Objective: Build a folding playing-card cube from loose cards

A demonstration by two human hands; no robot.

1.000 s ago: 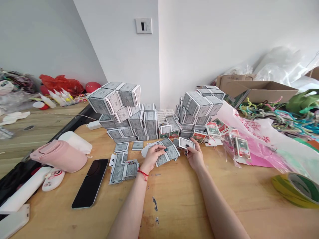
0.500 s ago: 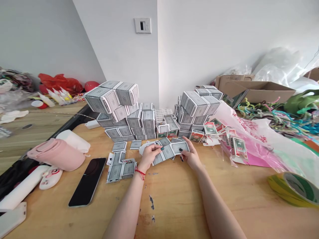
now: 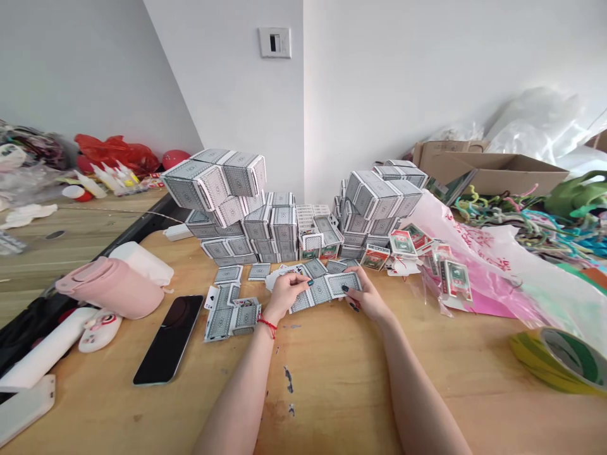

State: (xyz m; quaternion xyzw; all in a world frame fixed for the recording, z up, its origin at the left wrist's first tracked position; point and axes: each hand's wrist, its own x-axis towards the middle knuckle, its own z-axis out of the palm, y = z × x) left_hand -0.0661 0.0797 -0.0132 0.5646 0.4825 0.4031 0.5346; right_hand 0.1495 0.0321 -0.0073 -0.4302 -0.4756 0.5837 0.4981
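Note:
My left hand [image 3: 290, 292] pinches the left part of a joined strip of playing cards [image 3: 320, 290], grey patterned backs up. My right hand [image 3: 364, 294] grips the strip's right end, thumb on top and fingers underneath. Behind the strip lie loose playing cards [image 3: 279, 273], some face up. Left of my left wrist lies a folded piece made of cards [image 3: 220, 316], with a two of spades [image 3: 211, 297] sticking out. Stacks of card boxes [image 3: 194, 183] rise behind on the left, and similar card boxes [image 3: 374, 193] stand on the right.
A black phone [image 3: 169, 340], a pink bottle [image 3: 109, 287] and a white mouse-shaped item [image 3: 100, 330] lie on the left. To the right are card packs [image 3: 455, 278], a plastic bag [image 3: 493, 253] and a tape roll [image 3: 559, 360]. A cardboard box [image 3: 516, 174] stands behind.
The right end of the card strip has shifted slightly, and my right hand has closed further around it. My left hand keeps its pinch. The camera view has moved a little.

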